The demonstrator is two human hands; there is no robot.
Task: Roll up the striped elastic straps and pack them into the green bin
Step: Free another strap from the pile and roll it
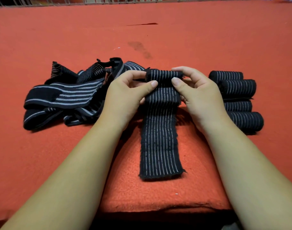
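Left hand (125,95) and right hand (196,95) pinch the rolled far end of a black white-striped elastic strap (160,140) | its flat tail trails toward the person | loose straps (65,97) left of the grip | finished rolls (238,97) right.

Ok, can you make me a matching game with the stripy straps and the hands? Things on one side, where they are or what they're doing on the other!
Things:
1. Strap being rolled
2. Finished rolls
3. Loose strap pile
4. Both hands (left hand, right hand)

States or places:
A. Tangled heap on the left
B. Pinching the small roll at the strap's far end
C. Stacked side by side on the right
D. Lying flat in the middle, far end curled up

Pairs: 1-D, 2-C, 3-A, 4-B
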